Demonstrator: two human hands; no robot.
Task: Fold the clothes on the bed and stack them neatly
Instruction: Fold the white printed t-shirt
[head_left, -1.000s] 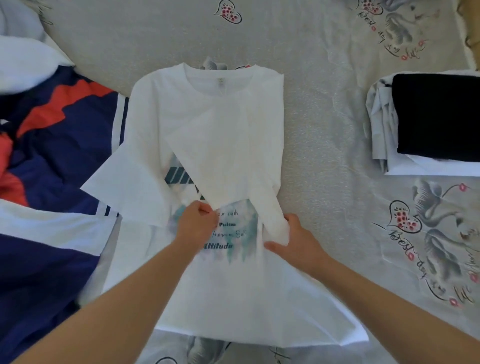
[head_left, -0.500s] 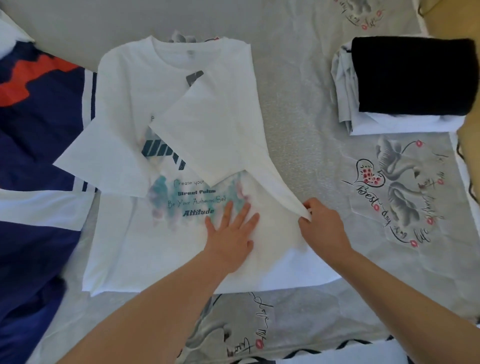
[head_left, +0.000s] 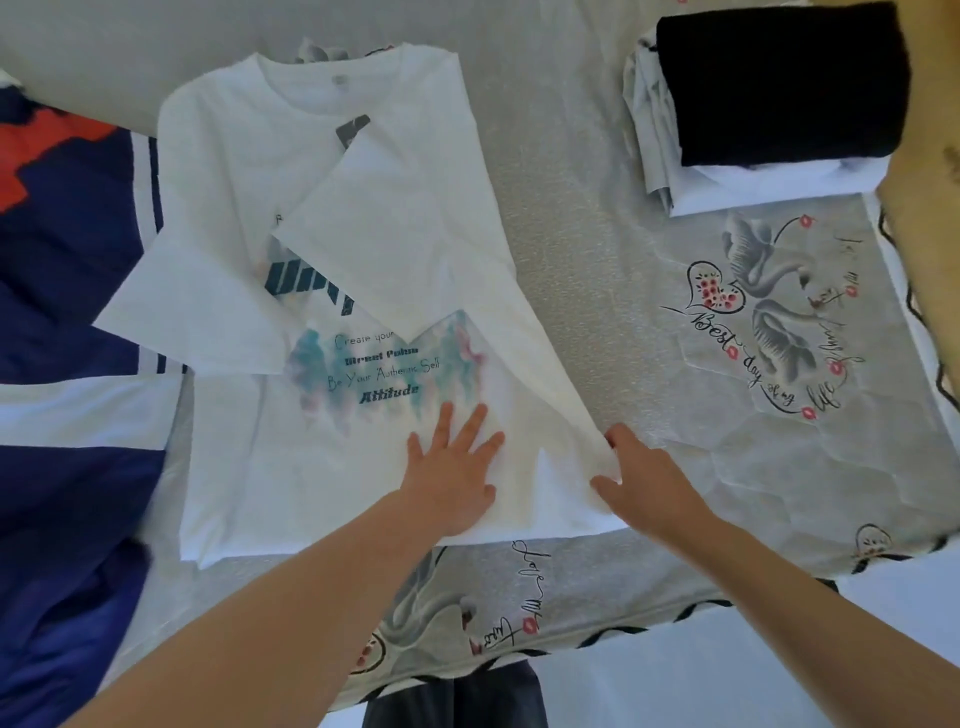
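T-shirt (head_left: 249, 457): white, printed, spread on the bed (head_left: 597, 260), right side folded inward.
Left hand (head_left: 451, 486): fingers straight, pressing the shirt flat.
Right hand (head_left: 647, 480): fingers pinching the folded edge.
Stack (head_left: 769, 104): folded clothes, well right.

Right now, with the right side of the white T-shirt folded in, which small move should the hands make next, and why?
Probably fold the left sleeve inward: it lies spread out, while the left hand presses the white T-shirt flat and the right hand pinches the folded edge.
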